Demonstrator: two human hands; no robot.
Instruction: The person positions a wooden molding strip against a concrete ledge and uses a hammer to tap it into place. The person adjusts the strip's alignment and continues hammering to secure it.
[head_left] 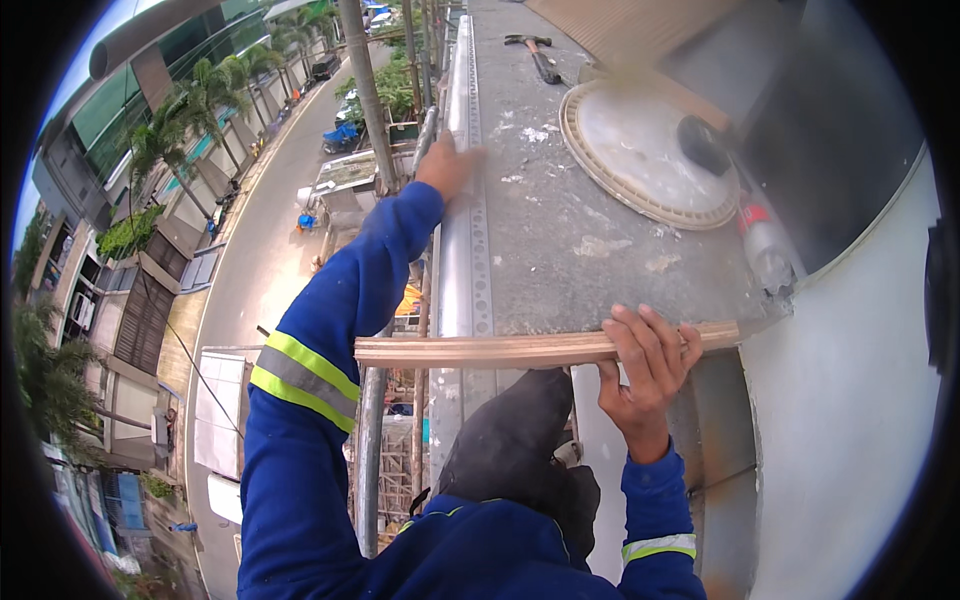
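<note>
My right hand grips a layered plywood piece, seen edge-on. Its fingers lie over the top and its thumb is below. The plywood spans the ledge crosswise in front of me. My left hand is stretched forward over the ledge's left edge, beside a perforated metal corner strip. Motion smears its fingers, so their pose and anything in them do not show.
On the grey concrete ledge lie a claw hammer, a round white lid and a clear plastic bottle. Scaffold poles rise at the left, with a street far below. A pale wall stands right.
</note>
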